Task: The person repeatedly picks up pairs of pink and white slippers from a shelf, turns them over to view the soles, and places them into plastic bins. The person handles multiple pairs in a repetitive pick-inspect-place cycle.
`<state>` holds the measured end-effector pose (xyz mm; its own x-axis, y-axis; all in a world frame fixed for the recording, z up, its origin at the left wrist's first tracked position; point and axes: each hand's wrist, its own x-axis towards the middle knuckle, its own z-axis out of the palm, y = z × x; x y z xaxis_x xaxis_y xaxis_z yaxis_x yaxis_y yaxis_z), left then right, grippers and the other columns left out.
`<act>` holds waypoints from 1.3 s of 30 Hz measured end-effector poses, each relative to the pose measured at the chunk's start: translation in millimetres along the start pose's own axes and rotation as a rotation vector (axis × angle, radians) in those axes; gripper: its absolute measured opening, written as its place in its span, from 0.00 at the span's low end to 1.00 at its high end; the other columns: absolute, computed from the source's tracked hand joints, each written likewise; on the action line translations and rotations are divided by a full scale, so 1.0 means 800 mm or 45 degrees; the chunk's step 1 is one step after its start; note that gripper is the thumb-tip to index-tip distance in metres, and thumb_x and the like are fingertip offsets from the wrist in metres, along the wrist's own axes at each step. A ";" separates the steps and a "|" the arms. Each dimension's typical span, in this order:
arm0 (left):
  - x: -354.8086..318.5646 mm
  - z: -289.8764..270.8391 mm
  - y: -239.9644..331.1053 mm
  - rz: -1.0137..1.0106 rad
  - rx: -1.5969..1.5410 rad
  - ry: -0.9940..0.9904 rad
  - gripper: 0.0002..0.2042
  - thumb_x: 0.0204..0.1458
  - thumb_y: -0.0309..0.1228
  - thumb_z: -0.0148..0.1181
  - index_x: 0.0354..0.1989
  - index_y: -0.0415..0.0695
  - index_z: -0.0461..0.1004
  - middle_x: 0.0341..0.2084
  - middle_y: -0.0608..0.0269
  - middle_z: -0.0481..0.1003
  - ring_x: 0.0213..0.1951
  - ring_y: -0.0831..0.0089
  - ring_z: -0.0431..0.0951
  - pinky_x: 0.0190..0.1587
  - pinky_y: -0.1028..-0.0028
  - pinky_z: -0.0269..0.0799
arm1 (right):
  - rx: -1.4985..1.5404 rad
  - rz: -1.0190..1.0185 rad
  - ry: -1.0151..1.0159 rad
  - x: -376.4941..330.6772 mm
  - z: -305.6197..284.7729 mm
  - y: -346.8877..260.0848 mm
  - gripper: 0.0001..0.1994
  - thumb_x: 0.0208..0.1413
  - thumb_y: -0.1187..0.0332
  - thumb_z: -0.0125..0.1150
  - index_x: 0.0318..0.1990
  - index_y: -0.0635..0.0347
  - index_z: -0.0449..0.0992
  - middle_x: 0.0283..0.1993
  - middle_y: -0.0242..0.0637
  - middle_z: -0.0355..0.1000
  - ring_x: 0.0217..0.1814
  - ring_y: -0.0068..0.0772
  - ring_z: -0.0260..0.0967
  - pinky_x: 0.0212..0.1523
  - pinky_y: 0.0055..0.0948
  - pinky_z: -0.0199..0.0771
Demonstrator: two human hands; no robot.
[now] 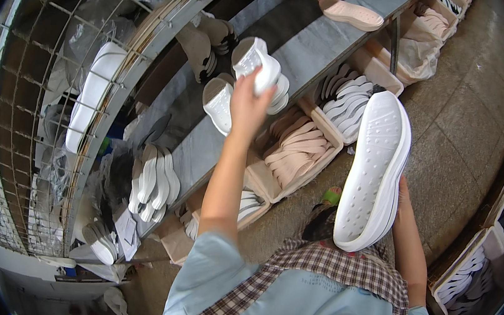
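Note:
A large white shoe sole (373,172) stands upright in front of my body on the right, its studded inner face in view. My right hand (405,201) grips its right edge; most of the fingers are hidden behind it. On the long grey bench, my left hand (251,104) is closed on a white shoe sole (268,74), part of a small group stacked there. Another white sole (220,103) lies against that wrist on its left. My left fingers are slightly blurred and partly covered by the sole.
The grey bench (316,46) carries a pink sole (352,15), dark grey soles (196,50) and more white soles (158,177). Bins below hold pink soles (299,154) and white soles (349,106). A wire mesh (26,98) rises on the left. More bins (477,267) line the right.

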<state>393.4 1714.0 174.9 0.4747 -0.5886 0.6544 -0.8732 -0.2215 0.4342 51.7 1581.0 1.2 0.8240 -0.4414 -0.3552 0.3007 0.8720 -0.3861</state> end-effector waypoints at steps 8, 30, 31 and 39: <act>-0.146 -0.052 0.199 0.740 -0.498 -0.660 0.18 0.38 0.26 0.59 0.41 0.33 0.73 0.48 0.50 0.72 0.55 0.56 0.69 0.43 0.66 0.68 | -0.049 0.086 -0.059 0.013 0.014 0.008 0.37 0.42 0.47 0.67 0.57 0.63 0.65 0.53 0.49 0.69 0.50 0.42 0.71 0.51 0.43 0.74; -0.253 -0.175 0.104 0.805 -1.448 -0.759 0.26 0.36 0.41 0.72 0.40 0.38 0.71 0.42 0.55 0.73 0.40 0.59 0.74 0.42 0.66 0.71 | -0.186 -0.012 0.054 -0.096 0.038 0.236 0.31 0.51 0.49 0.59 0.57 0.61 0.66 0.52 0.40 0.70 0.49 0.30 0.69 0.51 0.34 0.71; -0.252 -0.183 0.091 0.806 -1.408 -0.724 0.27 0.37 0.42 0.70 0.43 0.38 0.69 0.45 0.54 0.71 0.43 0.59 0.73 0.46 0.65 0.68 | -0.195 0.008 0.077 -0.107 0.038 0.251 0.31 0.52 0.49 0.58 0.57 0.61 0.66 0.52 0.39 0.70 0.49 0.30 0.69 0.51 0.34 0.71; -0.225 -0.124 -0.074 0.355 -0.801 -1.375 0.40 0.37 0.41 0.70 0.59 0.39 0.59 0.59 0.49 0.60 0.60 0.56 0.60 0.63 0.67 0.52 | -0.300 0.341 0.111 -0.196 0.029 0.357 0.29 0.54 0.50 0.56 0.57 0.61 0.66 0.52 0.37 0.70 0.49 0.27 0.69 0.51 0.31 0.71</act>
<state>370.4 1910.0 93.2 -0.3037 -0.9505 0.0660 -0.5852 0.2407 0.7743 19.3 1904.2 -33.9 0.8115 -0.2292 -0.5375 -0.0474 0.8910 -0.4514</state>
